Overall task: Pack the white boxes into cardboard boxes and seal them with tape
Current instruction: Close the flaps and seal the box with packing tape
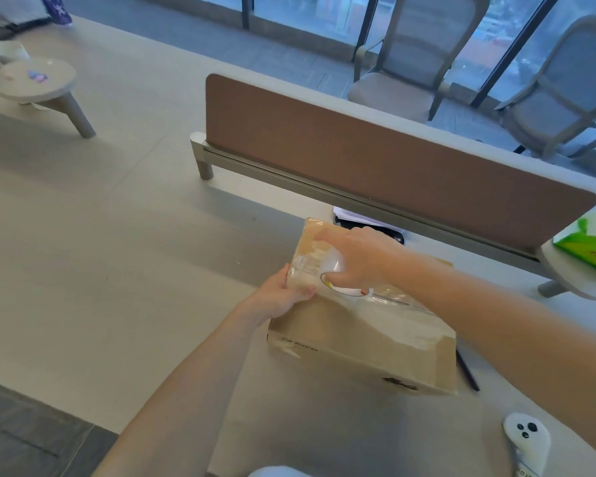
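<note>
1. A closed cardboard box (pixel 358 342) lies flat on a pale tabletop (pixel 324 428), close to its left edge, with one long side facing the person.
2. The left hand (pixel 283 292) grasps the far-left end of the box, with the thumb pressed on the top face and the fingers wrapped down over the side.
3. The right hand (pixel 360 259) reaches in from the right and closes over a white tape roll (pixel 334 266). It holds the roll against the box top, just beside the left thumb.
4. A strip of clear tape (pixel 403 311) runs from the roll along the top of the box toward the right, shining in the light.
5. A dark pen (pixel 467 373) lies on the tabletop just beside the right end of the box.
6. A white controller (pixel 527 442) rests on the tabletop at the near right, well apart from the box.
7. Papers (pixel 351 215) and something dark sit just beyond the box, under a brown divider panel (pixel 393 156) that crosses the far side of the tabletop.
8. A green packet (pixel 589 242) lies at the right edge of the scene, near the right end of the panel.
9. On the floor (pixel 117 218) at the far left stands a round stool (pixel 31 80). Two chairs (pixel 417 53) stand by the windows beyond the panel.
</note>
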{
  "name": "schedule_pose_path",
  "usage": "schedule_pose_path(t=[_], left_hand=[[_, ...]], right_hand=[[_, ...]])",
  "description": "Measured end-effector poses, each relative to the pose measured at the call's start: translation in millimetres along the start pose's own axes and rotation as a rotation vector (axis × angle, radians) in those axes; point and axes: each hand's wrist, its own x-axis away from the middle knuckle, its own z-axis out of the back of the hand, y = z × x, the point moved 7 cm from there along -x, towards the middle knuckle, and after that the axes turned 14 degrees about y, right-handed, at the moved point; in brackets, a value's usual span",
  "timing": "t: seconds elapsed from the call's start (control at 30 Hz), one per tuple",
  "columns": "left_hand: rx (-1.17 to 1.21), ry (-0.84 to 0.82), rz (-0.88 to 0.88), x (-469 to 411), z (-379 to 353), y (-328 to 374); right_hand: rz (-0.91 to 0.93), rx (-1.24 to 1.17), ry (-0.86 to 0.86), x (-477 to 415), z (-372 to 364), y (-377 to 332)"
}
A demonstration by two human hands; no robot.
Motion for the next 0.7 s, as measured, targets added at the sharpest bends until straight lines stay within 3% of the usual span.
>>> schedule_pose_path(t=[0.13, 0.3, 0.43, 0.7], left_hand=[[-0.095, 0.091, 0.007, 5.3, 0.0, 8.6], [-0.64, 0.445, -0.297, 22.1, -23.3, 56.8], [-0.758, 0.625, -0.382, 27.9, -46.2, 60.6], [-0.837, 0.665, -0.349, 21.9, -46.9, 59.6]], right_hand=[[0.023, -0.101, 0.05, 23.8, 7.7, 10.4], [0.033, -0.22, 0.16, 32.3, 16.3, 23.8], [0.049, -0.299, 0.178, 37.6, 3.4, 35.8], [-0.038, -0.054, 0.103, 99.8, 13.8, 103.7]])
